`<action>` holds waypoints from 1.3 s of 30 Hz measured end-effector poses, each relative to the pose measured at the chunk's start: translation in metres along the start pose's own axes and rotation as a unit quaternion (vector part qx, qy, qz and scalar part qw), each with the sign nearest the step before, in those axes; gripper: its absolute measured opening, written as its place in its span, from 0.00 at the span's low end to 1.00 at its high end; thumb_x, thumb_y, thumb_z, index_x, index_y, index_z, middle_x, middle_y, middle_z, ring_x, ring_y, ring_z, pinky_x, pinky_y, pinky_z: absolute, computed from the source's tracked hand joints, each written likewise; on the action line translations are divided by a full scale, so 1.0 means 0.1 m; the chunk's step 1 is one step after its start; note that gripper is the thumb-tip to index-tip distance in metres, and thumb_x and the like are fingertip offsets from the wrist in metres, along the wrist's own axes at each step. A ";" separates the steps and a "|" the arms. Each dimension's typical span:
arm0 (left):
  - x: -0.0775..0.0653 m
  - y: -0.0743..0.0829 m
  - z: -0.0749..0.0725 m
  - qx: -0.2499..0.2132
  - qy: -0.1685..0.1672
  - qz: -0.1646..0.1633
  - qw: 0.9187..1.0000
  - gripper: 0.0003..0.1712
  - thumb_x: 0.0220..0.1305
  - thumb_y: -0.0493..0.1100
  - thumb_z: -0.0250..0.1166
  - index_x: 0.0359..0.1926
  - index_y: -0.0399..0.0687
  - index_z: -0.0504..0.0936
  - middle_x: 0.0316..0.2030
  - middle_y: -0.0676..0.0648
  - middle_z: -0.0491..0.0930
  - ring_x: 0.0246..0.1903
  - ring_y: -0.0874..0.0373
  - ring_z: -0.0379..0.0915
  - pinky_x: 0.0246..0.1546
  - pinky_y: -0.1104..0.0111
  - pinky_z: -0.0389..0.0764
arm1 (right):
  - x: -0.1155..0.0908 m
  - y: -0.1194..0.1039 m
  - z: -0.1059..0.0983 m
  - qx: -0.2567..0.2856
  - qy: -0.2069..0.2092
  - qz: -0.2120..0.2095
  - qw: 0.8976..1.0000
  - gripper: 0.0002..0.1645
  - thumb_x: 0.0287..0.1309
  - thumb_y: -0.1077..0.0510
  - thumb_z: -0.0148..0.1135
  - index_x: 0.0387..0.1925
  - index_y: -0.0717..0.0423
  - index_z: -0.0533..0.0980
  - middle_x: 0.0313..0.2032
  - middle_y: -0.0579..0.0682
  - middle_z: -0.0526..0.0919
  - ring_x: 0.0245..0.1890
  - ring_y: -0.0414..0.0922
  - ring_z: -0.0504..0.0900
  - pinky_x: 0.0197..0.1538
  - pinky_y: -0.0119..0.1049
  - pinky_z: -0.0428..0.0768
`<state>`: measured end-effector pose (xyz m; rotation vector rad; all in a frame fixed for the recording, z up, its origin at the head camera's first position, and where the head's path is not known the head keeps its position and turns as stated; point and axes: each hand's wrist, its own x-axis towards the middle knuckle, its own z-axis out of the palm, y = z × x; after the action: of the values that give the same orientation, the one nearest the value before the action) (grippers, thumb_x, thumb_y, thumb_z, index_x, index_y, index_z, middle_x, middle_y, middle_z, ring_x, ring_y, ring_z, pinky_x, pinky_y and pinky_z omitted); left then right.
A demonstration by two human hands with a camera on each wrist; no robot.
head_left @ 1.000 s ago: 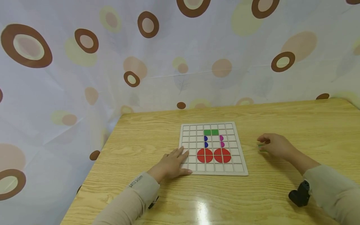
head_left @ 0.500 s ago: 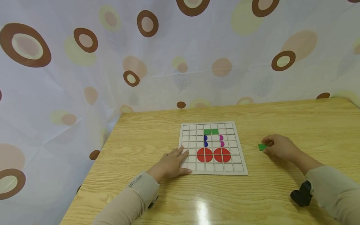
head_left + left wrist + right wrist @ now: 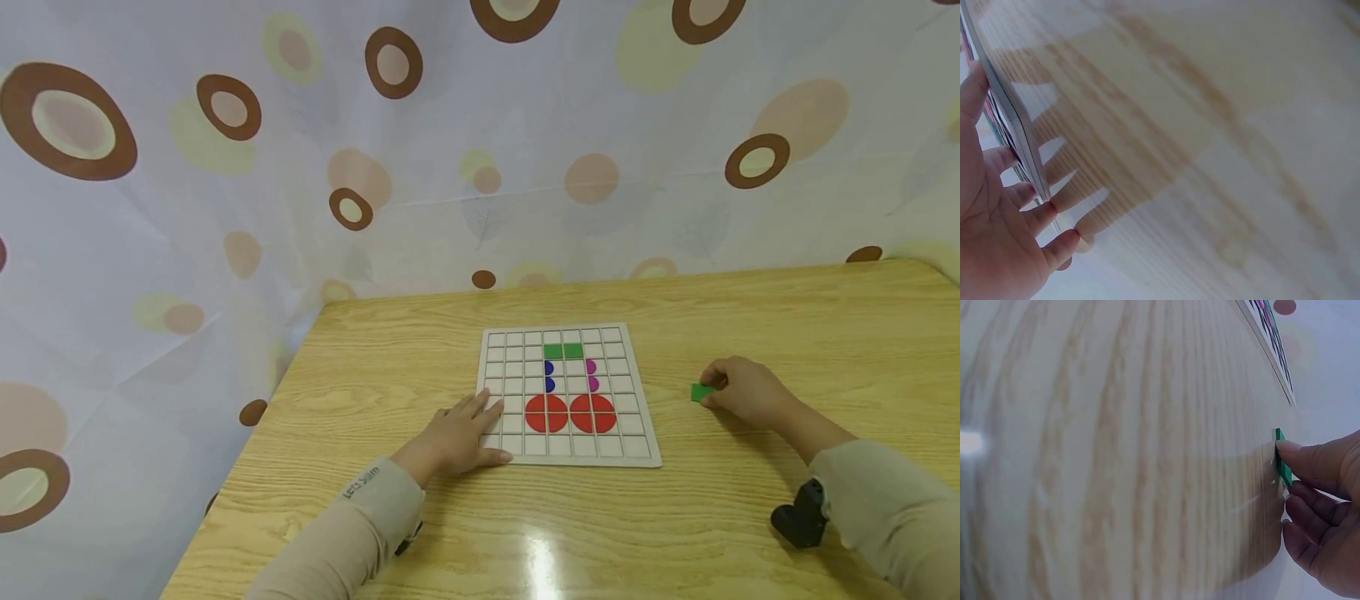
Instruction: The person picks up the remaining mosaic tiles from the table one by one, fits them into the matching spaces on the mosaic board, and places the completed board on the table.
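A white gridded board [image 3: 635, 447] lies on the table, with colored flat tiles set in its squares. My left hand [image 3: 454, 437] rests on its lower left edge with fingers spread; the left wrist view shows the fingers along the board's edge [image 3: 1017, 122]. To the right of the board, my right hand [image 3: 747, 395] pinches a small green square tile [image 3: 701, 392] between thumb and fingers. In the right wrist view, the thumb lies over the green tile [image 3: 1282, 464], held close above the wood, while the other fingers curl beneath.
Two green squares [image 3: 563, 351] sit near the board's top. Below them are blue half-circles [image 3: 549, 376] and magenta half-circles [image 3: 592, 376], then two red circles [image 3: 592, 413] made of quarter pieces. A patterned curtain [image 3: 450, 208] hangs behind the wooden table [image 3: 600, 533].
My right hand has shifted slightly right, and the green tile, mostly covered by the fingers a second ago, now shows more and has turned. The left hand and the board have stayed put.
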<state>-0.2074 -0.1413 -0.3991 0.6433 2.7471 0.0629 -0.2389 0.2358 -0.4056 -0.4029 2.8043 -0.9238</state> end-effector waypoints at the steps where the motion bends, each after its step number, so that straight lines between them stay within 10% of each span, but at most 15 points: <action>1: 0.00 0.00 0.00 0.000 0.000 0.000 1.000 0.45 0.52 0.68 0.47 0.66 0.54 0.47 0.65 0.47 0.41 0.63 0.50 0.37 0.56 0.52 0.50 | 0.00 0.00 0.00 0.001 0.001 0.001 1.000 0.16 0.47 0.64 0.59 0.35 0.74 0.69 0.29 0.58 0.74 0.29 0.50 0.72 0.31 0.41 0.71; 39: 0.01 0.00 0.00 -0.005 0.003 0.000 1.000 0.45 0.52 0.68 0.48 0.66 0.54 0.48 0.65 0.46 0.42 0.63 0.50 0.38 0.56 0.53 0.51 | 0.25 -0.33 0.13 0.020 0.090 -0.041 0.995 0.02 0.53 0.66 0.53 0.31 0.61 0.71 0.28 0.52 0.74 0.28 0.47 0.69 0.28 0.36 0.68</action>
<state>-0.2086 -0.1410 -0.3995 0.6429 2.7510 0.0780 -0.2533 0.1958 -0.3978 -0.4526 2.9438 -1.0835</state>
